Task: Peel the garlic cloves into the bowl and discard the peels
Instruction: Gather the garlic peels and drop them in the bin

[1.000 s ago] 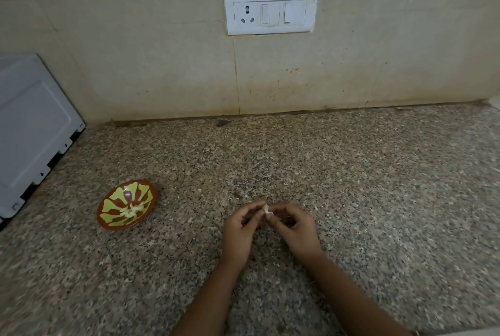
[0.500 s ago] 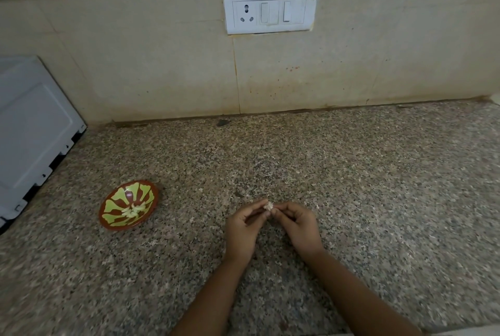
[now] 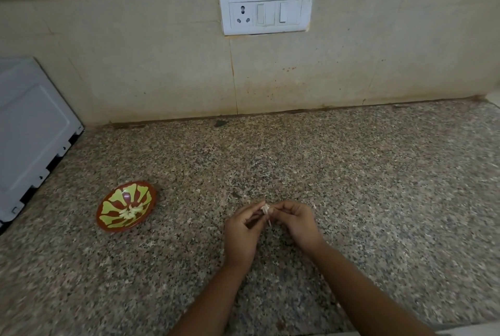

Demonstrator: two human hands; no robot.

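Peel (image 3: pixel 269 222) now dangles from clove (image 3: pixel 265 208) pinched between fingers (image 3: pixel 251 208).

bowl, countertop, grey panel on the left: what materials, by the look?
Bowl: probably glazed ceramic or melamine; brown with a painted yellow-green pattern and a slight sheen, which leaves it open. Countertop: polished granite, going by the speckled brown-black grain. Grey panel: likely painted sheet metal; flat pressed face, notched edge.

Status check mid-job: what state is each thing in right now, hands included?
garlic clove, pinched between both hands, partly peeled, peel strip hanging loose
left hand, fingers pinching the clove
right hand, fingers pinching the clove
bowl, upright, holding peeled cloves
wall socket, nothing plugged in
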